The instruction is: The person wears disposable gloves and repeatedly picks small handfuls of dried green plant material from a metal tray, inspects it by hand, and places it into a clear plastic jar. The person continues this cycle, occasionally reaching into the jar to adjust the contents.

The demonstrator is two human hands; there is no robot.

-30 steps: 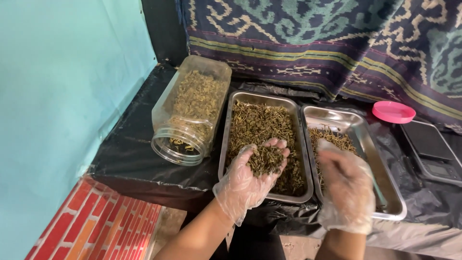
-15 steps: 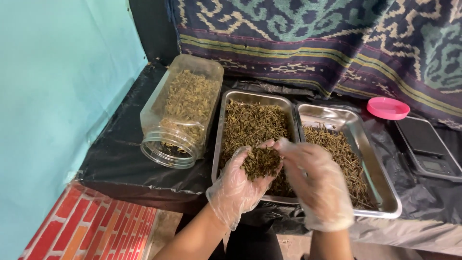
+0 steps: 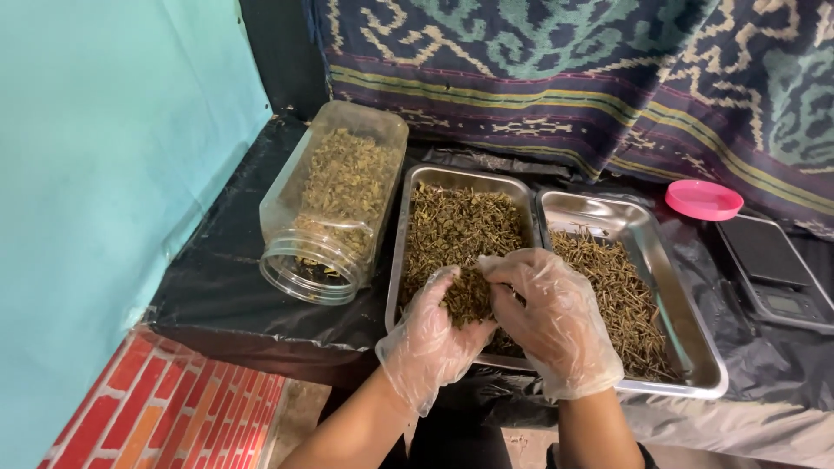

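While our gloved left hand [image 3: 430,334] cups dried plant bits [image 3: 467,295] above the left steel tray [image 3: 401,252], our right hand [image 3: 552,317] pinches into them; both trays hold material, the right tray [image 3: 695,347] partly filled, so sorting looks midway.

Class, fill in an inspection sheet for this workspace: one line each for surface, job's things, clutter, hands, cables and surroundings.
Surface: bench covered in black plastic sheet, wrinkled.
Job's things: left steel tray full of dried herb bits; right steel tray partly filled with thin dried stems.
Clutter: clear jar lying on its side, open, holding dried material; pink lid; small dark scale.
Hands: left hand gloved, cupped, holding a small pile of herb; right hand gloved, picking at that pile.
Cables: nothing seen.
Surroundings: teal wall, patterned woven cloth, brick-pattern panel.
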